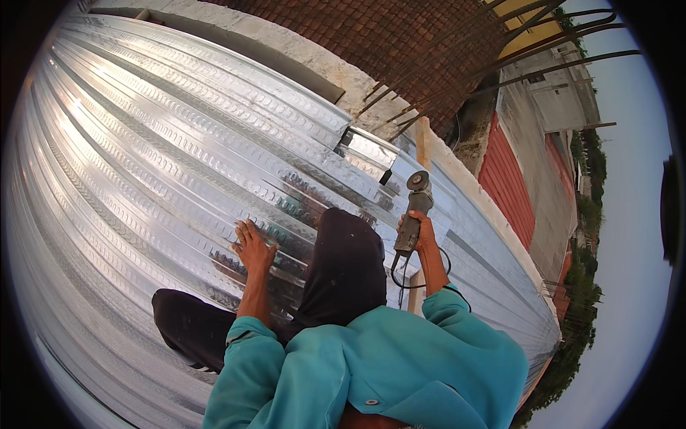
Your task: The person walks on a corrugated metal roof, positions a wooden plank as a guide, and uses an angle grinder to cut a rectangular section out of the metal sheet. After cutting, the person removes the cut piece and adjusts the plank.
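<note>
My left hand (253,249) rests with spread fingers on the shiny ribbed metal sheeting (128,171), left of my bent dark-trousered knee (343,257). My right hand (423,229) grips a grey angle grinder (411,218) by its body. The tool is held upward, its disc (417,181) at the top and its black cord (394,272) looping below. Beyond the grinder lies a short cut in the sheeting (364,154), with dark gaps at its edges. A narrow wooden piece (423,136) runs near the sheet's far edge.
Several bent rusty rebars (543,68) jut over a pale concrete edge (300,46). Past it are a tiled roof (400,39), a red corrugated roof (506,182), concrete buildings (543,100) and trees (589,207). The sheeting's outer edge (536,279) curves along the right, beside the drop.
</note>
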Action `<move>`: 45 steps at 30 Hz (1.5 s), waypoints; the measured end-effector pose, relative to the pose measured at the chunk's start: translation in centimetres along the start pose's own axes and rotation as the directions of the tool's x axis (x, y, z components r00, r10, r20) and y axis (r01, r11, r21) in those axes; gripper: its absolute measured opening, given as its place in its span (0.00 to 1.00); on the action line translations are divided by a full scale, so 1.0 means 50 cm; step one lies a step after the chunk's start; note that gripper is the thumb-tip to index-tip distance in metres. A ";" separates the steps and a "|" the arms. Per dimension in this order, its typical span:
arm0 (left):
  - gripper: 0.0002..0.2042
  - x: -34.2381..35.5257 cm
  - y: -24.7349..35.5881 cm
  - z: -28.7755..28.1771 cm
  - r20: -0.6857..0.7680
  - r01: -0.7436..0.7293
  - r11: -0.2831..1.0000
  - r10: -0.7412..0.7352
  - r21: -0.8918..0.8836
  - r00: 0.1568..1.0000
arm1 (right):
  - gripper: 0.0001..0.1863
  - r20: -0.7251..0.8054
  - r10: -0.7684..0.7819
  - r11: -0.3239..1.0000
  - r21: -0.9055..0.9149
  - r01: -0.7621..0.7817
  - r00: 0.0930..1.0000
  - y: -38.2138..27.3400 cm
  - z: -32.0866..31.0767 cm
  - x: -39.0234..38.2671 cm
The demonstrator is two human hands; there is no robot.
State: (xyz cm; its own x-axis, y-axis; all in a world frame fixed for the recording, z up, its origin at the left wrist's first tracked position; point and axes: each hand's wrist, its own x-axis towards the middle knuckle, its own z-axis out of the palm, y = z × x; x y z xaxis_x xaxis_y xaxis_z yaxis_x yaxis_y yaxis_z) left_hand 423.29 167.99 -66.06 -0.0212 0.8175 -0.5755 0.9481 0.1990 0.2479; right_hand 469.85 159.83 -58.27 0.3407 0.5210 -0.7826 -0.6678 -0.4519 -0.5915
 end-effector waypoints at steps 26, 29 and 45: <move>0.25 -0.107 0.601 -0.052 -0.112 -0.994 0.099 0.988 -0.050 0.104 | 0.14 -0.095 -0.266 0.839 0.467 0.279 0.959 -0.064 -0.040 0.035; 0.23 -0.106 0.628 -0.013 -0.062 -0.998 0.060 0.996 -0.004 0.060 | 0.13 -0.148 -0.259 0.834 0.464 0.298 0.954 -0.058 -0.025 0.043; 0.17 -0.107 0.650 0.047 0.037 -0.999 0.008 0.999 0.035 0.009 | 0.13 -0.193 -0.259 0.808 0.493 0.322 0.946 0.000 -0.125 0.028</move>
State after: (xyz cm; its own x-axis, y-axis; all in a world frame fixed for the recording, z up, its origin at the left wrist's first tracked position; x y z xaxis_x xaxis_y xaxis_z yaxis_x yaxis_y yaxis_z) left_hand 454.93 168.83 -56.77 0.9589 0.1864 0.2138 0.0397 -0.8346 0.5495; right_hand 474.45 156.02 -60.57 0.6233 0.4700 -0.6250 -0.7564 0.1596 -0.6344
